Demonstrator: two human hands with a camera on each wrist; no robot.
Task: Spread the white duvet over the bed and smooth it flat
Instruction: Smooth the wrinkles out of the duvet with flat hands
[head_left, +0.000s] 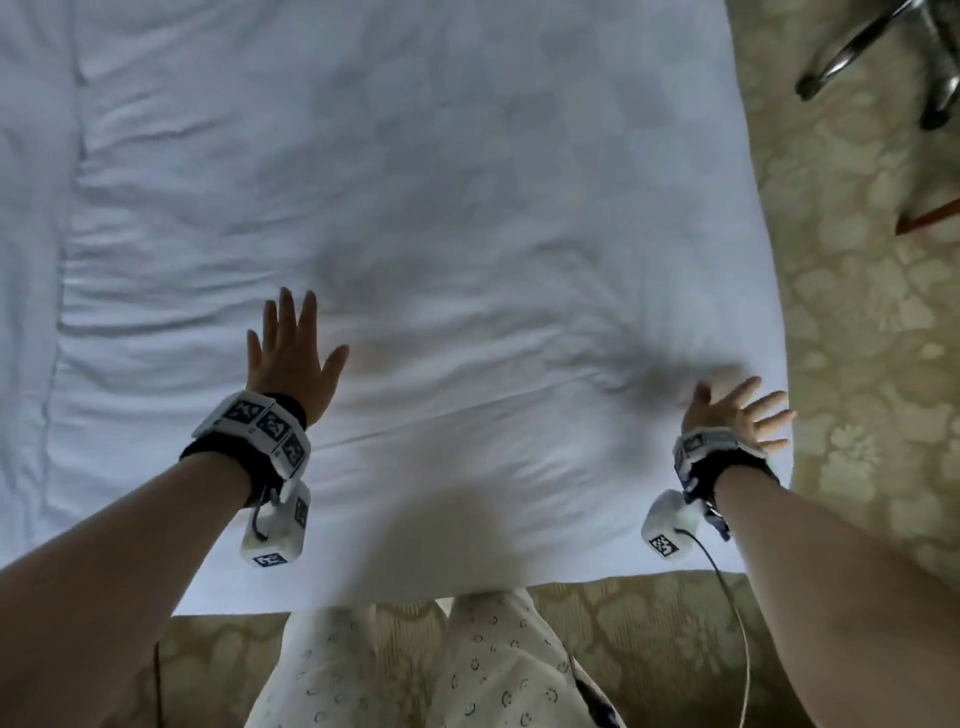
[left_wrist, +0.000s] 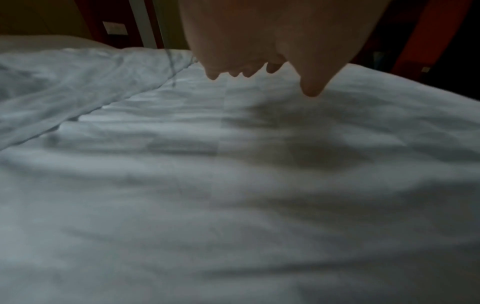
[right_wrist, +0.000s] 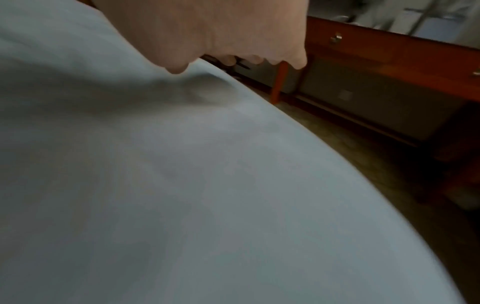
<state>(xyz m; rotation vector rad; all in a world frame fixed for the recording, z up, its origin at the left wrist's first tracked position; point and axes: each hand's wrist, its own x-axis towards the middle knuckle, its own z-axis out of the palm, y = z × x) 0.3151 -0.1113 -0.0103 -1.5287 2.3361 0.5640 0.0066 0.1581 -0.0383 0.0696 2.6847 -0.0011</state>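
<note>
The white duvet lies spread across the bed, with soft creases in its near half and a bunched fold along its left side. My left hand hovers just above the duvet left of centre, fingers straight and spread, casting a shadow on the cloth. My right hand is at the duvet's right edge near the bed corner, fingers splayed, holding nothing. In the left wrist view the left hand is over the duvet; in the right wrist view the right hand is over the duvet's edge.
Patterned beige carpet runs along the right and near sides of the bed. A chair's metal legs stand at the far right. A reddish wooden desk stands beyond the bed's right side. My legs in patterned trousers are at the foot.
</note>
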